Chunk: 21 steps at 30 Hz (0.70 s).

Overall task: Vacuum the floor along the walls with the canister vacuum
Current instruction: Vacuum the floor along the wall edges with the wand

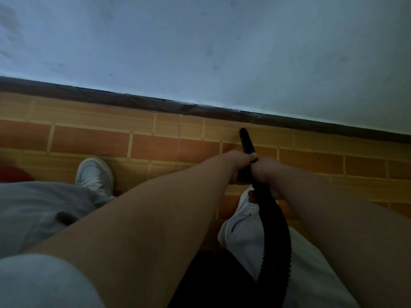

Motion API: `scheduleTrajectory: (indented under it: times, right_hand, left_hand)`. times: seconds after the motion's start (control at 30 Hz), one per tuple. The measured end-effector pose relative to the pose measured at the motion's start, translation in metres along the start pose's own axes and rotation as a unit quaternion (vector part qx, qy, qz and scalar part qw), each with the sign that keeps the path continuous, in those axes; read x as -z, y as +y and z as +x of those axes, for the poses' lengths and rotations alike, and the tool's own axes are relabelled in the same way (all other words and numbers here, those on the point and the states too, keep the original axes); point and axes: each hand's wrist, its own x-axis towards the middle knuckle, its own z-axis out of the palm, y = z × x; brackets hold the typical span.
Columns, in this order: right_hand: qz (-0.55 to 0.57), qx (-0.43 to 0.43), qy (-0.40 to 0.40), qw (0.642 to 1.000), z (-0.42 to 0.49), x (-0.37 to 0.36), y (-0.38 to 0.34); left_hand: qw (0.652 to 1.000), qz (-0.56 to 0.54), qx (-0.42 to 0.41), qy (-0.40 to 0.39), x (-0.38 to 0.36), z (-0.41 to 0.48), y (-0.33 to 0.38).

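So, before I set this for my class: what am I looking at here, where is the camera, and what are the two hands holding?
There is no machine here, only a person. The single picture comes from a camera worn on the person's head, looking forward and down, so you see their own bare forearms reaching away from you. The left hand has a grip on a black vacuum nozzle. The right hand, just behind it, holds the ribbed black hose, which curves back toward the body. The nozzle points at the brick-patterned floor, close to the dark baseboard under the pale wall. The person's pale shoes stand on the floor.
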Motion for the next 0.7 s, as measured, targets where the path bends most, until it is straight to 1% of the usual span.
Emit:
scheduleTrajectory:
  times: [0.13,0.23,0.33,0.43,0.6,0.7]
  right_hand:
    - [0.011,0.006,0.009,1.0,-0.001,-0.002,-0.005]
    - [0.028,0.003,0.029,0.999,-0.001,-0.006,-0.011]
    - [0.046,0.021,0.042,0.998,0.001,-0.008,-0.014]
    - [0.045,0.037,0.047,0.997,0.0,-0.009,-0.015]
    - [0.034,0.036,0.052,0.997,-0.001,-0.009,-0.012]
    - [0.021,0.051,0.051,0.997,-0.005,-0.007,-0.011]
  left_hand:
    - [1.0,-0.008,-0.015,0.0,0.005,0.008,0.002]
    - [1.0,0.005,-0.024,0.002,0.009,0.009,0.004]
    - [0.999,0.021,-0.022,-0.01,0.01,0.01,0.006]
    - [0.999,0.033,-0.019,-0.009,0.011,0.008,0.008]
    - [1.0,0.014,-0.022,-0.014,0.014,0.008,0.007]
    - [0.999,-0.001,-0.034,-0.017,0.017,0.008,0.007]
